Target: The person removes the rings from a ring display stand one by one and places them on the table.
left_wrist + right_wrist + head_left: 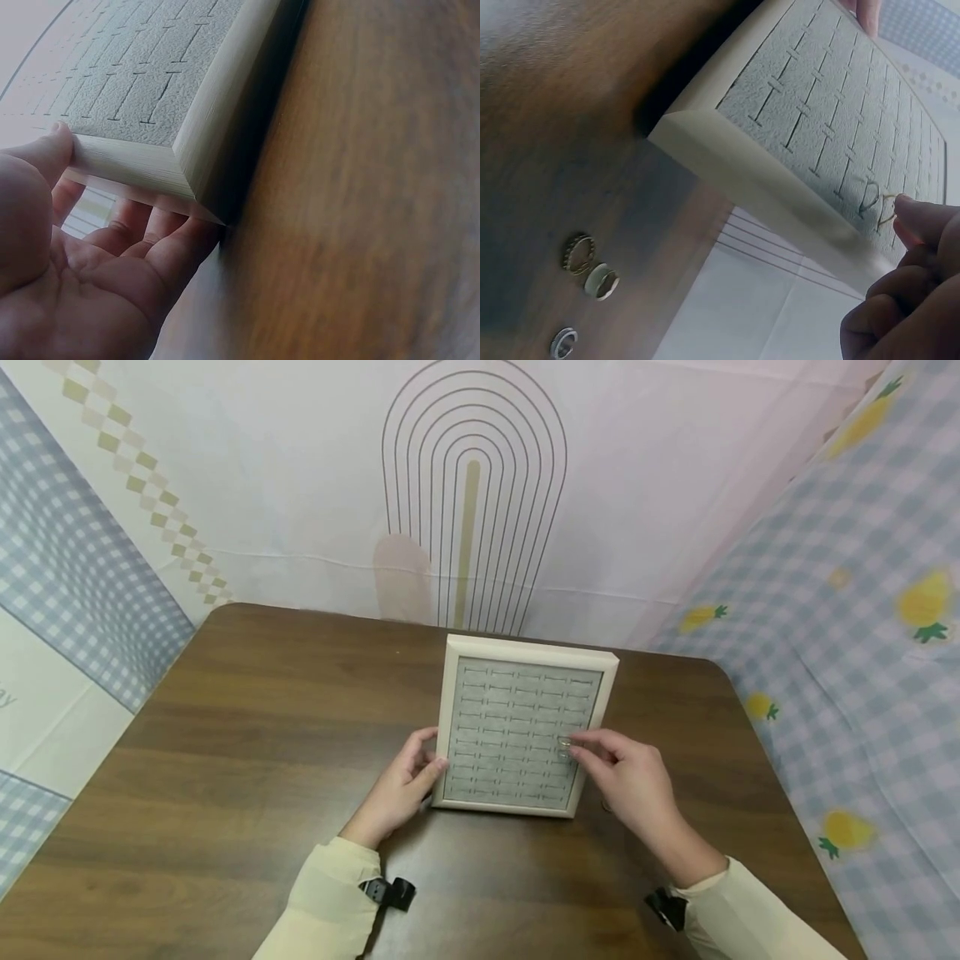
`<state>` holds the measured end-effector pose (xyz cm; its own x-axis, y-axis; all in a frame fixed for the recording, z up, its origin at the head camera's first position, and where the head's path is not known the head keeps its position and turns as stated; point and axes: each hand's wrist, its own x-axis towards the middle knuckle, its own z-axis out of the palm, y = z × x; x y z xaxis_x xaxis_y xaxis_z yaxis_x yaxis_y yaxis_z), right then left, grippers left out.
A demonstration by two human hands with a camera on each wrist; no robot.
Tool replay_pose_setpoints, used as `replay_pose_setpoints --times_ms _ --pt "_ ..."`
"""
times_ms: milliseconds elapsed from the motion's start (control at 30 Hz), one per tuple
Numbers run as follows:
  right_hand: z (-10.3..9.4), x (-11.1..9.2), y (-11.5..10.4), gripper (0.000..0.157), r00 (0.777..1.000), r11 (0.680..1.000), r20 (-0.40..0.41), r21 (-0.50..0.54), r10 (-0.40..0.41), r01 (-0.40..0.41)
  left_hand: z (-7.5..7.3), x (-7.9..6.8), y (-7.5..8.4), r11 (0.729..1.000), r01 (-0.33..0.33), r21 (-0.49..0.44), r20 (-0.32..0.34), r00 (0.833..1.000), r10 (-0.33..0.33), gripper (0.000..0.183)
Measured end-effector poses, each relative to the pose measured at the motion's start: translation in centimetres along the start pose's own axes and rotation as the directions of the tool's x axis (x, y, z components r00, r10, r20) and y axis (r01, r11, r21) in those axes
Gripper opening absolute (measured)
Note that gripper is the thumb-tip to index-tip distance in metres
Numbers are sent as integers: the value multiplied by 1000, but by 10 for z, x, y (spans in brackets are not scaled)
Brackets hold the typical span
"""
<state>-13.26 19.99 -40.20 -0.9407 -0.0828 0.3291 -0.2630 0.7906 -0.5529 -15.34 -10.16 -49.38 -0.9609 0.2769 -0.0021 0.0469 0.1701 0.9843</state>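
Observation:
A ring display board (pixel 517 735) with a pale wooden frame and grey slotted padding stands tilted back on the table. My left hand (pixel 405 785) grips its left edge, thumb on the front and fingers behind, as the left wrist view shows at the frame's side (pixel 127 161). At the board's right side, my right hand (pixel 637 777) pinches a thin gold ring (pixel 886 213) against a slot. Beside it, another thin ring (pixel 869 197) stands in the padding. The lower part of the gold ring is sunk out of sight.
On the brown wooden table (pixel 300 710) lie a beaded gold ring (pixel 578 254), a wide ring (pixel 601 282) and a silver ring (pixel 564 344), right of the board. Patterned cloth (pixel 300 485) hangs behind the table, checked cloth (pixel 825 652) at its right.

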Motion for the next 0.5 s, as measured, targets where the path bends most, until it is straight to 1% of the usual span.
replay_pose_setpoints --times_ms 167,300,500 --pt "2 4 -5 14 999 1000 51 -24 21 -20 0 0 0 1000 5 0 5 1000 -5 44" --pt "3 6 -7 10 997 998 64 -48 31 -28 -1 0 0 1000 -2 -7 7 1000 3 45" --pt "3 6 -6 7 998 998 54 -50 -22 24 -2 0 0 1000 -10 8 6 1000 10 44"
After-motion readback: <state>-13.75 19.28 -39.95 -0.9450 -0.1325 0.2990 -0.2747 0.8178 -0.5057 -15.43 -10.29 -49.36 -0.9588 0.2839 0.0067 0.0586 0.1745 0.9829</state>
